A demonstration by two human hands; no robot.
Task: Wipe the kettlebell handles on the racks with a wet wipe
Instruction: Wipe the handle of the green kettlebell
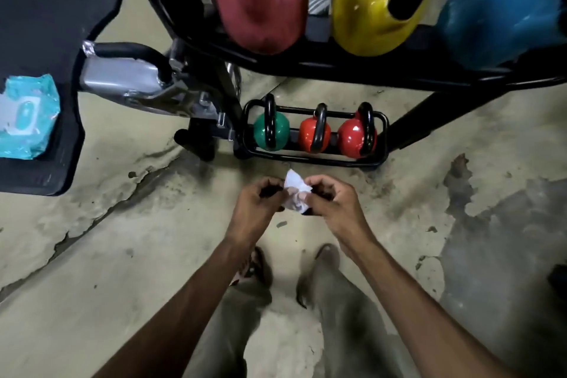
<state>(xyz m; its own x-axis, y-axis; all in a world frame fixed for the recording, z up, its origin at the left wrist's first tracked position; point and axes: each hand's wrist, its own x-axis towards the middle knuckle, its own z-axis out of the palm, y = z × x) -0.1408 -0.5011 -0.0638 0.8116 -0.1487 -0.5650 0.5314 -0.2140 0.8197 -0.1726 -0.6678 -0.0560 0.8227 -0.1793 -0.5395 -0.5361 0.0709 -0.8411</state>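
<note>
Both my hands hold a crumpled white wet wipe (pixel 295 193) between them above the floor. My left hand (pixel 260 205) pinches its left side and my right hand (pixel 329 202) pinches its right side. Just beyond them a low black rack (pixel 310 161) on the floor carries a green kettlebell (pixel 271 131), an orange-red kettlebell (pixel 314 133) and a red kettlebell (pixel 356 138), all with black handles. On the upper rack (pixel 337 66) sit a large dark red kettlebell (pixel 260 9), a yellow kettlebell (pixel 368 9) and a blue kettlebell (pixel 497 18).
A teal wet-wipe pack (pixel 26 118) lies on a dark padded bench (pixel 46 24) at the left. A grey metal bench frame (pixel 129 77) reaches toward the rack. The concrete floor (pixel 138 239) is stained and cracked. My feet (pixel 257 267) stand just below my hands.
</note>
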